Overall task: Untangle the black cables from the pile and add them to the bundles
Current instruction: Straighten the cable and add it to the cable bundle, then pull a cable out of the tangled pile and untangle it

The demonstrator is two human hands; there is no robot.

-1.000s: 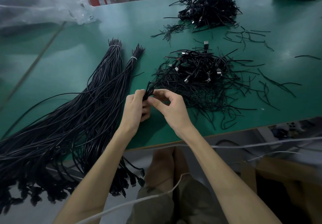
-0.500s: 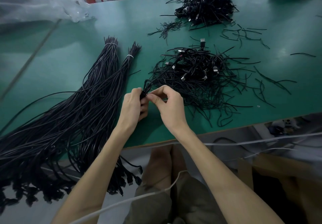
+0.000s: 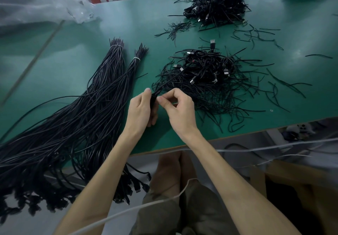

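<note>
Head: cable [image 3: 169, 81] diagonal, up-right (toward pile [image 3: 215, 92])

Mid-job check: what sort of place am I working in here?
Probably a cable-assembly workshop or factory floor: a long green worktable, tied bundles of black cables laid out on it, and tangled piles of USB-plugged cables.

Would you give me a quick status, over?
Left hand grips a few cables. Right hand pinches at their top. Pile just beyond; bundles lie left.
</note>
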